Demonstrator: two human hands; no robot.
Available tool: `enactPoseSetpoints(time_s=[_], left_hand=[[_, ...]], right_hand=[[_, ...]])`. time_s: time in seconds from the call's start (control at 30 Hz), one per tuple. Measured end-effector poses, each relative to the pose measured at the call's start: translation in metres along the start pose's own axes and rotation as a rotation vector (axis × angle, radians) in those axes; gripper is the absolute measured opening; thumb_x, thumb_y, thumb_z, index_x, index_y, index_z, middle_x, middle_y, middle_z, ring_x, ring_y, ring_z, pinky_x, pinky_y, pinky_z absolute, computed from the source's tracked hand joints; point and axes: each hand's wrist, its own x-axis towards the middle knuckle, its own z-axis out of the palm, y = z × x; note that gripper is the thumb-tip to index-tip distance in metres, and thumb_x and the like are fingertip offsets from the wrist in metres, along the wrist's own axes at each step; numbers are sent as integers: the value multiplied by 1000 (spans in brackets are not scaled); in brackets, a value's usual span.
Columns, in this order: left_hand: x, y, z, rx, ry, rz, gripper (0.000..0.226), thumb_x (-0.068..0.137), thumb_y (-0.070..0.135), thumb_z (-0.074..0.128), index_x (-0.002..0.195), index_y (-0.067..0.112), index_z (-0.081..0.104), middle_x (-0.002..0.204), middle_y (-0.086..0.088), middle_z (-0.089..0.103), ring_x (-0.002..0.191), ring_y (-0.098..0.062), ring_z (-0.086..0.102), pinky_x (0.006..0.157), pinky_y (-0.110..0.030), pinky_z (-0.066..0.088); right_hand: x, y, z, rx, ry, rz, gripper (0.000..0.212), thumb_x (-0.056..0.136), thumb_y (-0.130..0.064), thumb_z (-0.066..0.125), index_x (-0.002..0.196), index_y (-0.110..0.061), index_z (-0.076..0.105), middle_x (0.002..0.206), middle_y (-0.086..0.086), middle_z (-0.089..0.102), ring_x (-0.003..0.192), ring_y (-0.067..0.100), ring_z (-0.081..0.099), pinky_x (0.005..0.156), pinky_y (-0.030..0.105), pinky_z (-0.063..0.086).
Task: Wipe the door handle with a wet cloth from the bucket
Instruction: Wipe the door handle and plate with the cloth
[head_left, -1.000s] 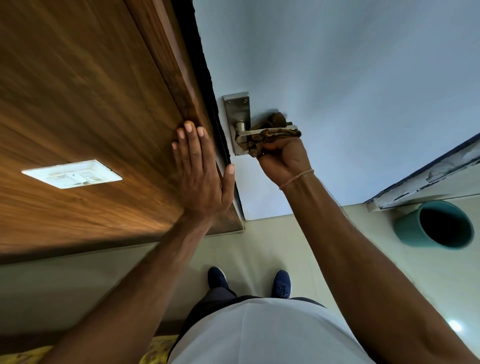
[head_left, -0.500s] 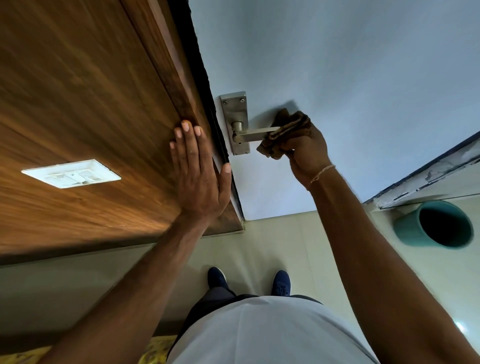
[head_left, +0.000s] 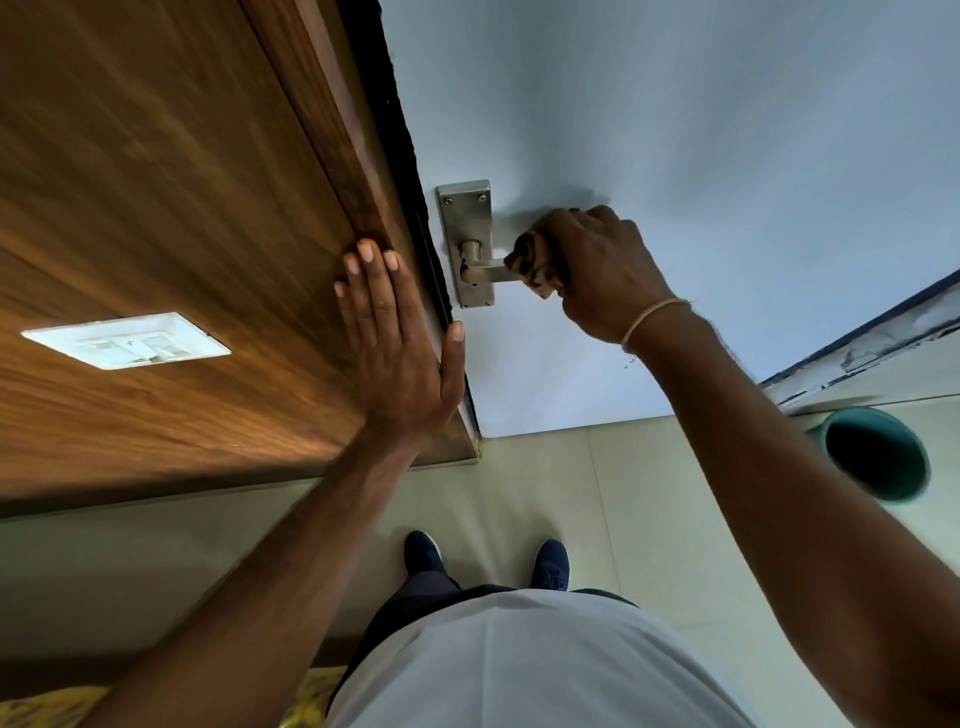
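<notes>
A metal door handle (head_left: 480, 270) with a long backplate (head_left: 465, 218) is fixed to the pale blue door (head_left: 701, 130). My right hand (head_left: 602, 270) is closed around a brown patterned cloth (head_left: 535, 260) that wraps the lever, hiding most of it; only the stub near the backplate shows. My left hand (head_left: 395, 343) lies flat with fingers spread on the wooden panel (head_left: 156, 182) beside the door's edge, holding nothing. The teal bucket (head_left: 878, 452) stands on the floor at the right.
A white switch plate (head_left: 127, 340) sits on the wooden panel at the left. Pale floor tiles (head_left: 623, 493) lie below, with my two blue shoes (head_left: 488, 556) on them. A white frame edge (head_left: 872, 348) runs along the right.
My right hand slid out with the cloth to the lever's free end, then back along it toward the backplate, turning over the top. My left hand stayed flat on the wood.
</notes>
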Motion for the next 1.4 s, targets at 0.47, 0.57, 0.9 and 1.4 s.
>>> enactPoseSetpoints(time_s=[0.47, 0.57, 0.9, 1.4], left_hand=[[0, 3, 8, 11, 35, -34, 83, 105, 37, 49, 164, -13, 18, 171, -38, 21, 163, -52, 17, 134, -65, 17], [-1, -1, 4, -1, 21, -19, 81, 107, 39, 45, 165, -10, 17, 173, -36, 19, 164, -50, 17, 134, -65, 17], [-3, -15, 1, 15, 17, 58, 80, 108, 40, 45, 168, 0, 10, 176, -20, 10, 166, -41, 14, 136, -60, 18], [-2, -13, 0, 22, 33, 29, 77, 111, 49, 28, 167, -3, 23, 175, -22, 21, 166, -39, 19, 136, -57, 20]], right_hand=[[2, -11, 25, -18, 175, -203, 38, 94, -22, 69, 132, -18, 69, 117, 5, 78, 108, 35, 65, 90, 44, 47], [-6, 14, 24, -9, 212, -163, 37, 95, -32, 66, 129, -20, 73, 118, 3, 78, 105, 34, 66, 89, 42, 44], [7, -28, 53, 1, 312, -130, 38, 90, -30, 74, 127, -18, 75, 112, 6, 77, 103, 38, 66, 86, 44, 47], [33, -48, 77, -254, 559, -487, 13, 100, -11, 65, 101, -12, 78, 96, 14, 70, 87, 36, 65, 80, 44, 46]])
